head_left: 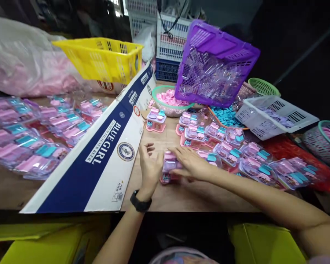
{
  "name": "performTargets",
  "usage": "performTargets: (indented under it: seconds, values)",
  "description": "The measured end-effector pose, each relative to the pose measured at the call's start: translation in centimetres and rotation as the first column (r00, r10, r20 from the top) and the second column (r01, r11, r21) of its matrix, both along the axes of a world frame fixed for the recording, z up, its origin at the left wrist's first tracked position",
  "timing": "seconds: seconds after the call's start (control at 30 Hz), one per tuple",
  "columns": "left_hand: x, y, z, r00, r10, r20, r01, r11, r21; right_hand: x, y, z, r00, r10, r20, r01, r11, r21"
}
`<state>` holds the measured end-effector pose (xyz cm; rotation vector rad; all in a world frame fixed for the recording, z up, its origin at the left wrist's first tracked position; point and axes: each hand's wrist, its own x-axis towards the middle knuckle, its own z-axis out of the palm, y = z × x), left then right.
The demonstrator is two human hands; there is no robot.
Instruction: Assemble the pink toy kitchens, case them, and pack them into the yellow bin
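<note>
A small pink plastic toy set (169,165) with purple and pink pieces on top stands near the front of the table between my hands. My right hand (191,163) lies over its top and right side, the fingers reaching across it. On its left side is my left hand (151,165), with a black band on the wrist; its fingers are apart and the thumb is close to the toy set. Whether the left thumb touches it I cannot tell. Behind stands a similar toy set (156,120). Several more, with clear covers and pink and teal pieces (195,132), lie to the right.
A blue and white cardboard sheet (104,154) slants along the left, with many packed sets (35,146) beyond it. At the back are a yellow basket (99,60), a green bowl of pink pieces (172,110), a tilted purple basket (222,36) and a white basket (275,124).
</note>
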<state>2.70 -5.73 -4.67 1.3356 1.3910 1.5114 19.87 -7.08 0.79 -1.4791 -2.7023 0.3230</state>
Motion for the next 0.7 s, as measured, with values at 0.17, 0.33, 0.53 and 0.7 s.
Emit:
performTargets:
  seconds: [0.17, 0.33, 0.53, 0.7]
  values:
    - [0.8, 11.1, 2.1, 0.884, 0.025, -0.467, 0.028, 0.994, 0.107, 1.7, 3.8, 0.8, 0.975, -0.207, 0.077, 0.197, 0.973, 0.118]
    - [1.8, 18.8, 2.0, 0.726, -0.075, -0.684, 0.033, 0.997, -0.074, 6.5, 9.1, 3.8, 0.985, -0.161, -0.063, 0.167, 0.982, 0.092]
    - [1.9, 18.0, 0.6, 0.604, -0.019, -0.797, -0.095, 0.991, -0.095, 11.0, 22.2, 6.2, 0.845, -0.514, -0.148, 0.534, 0.8, 0.274]
    - [0.1, 11.3, -0.2, 0.459, 0.037, -0.888, -0.126, 0.992, -0.023, 10.4, 31.3, 6.2, 0.854, -0.453, -0.254, 0.513, 0.815, 0.27]
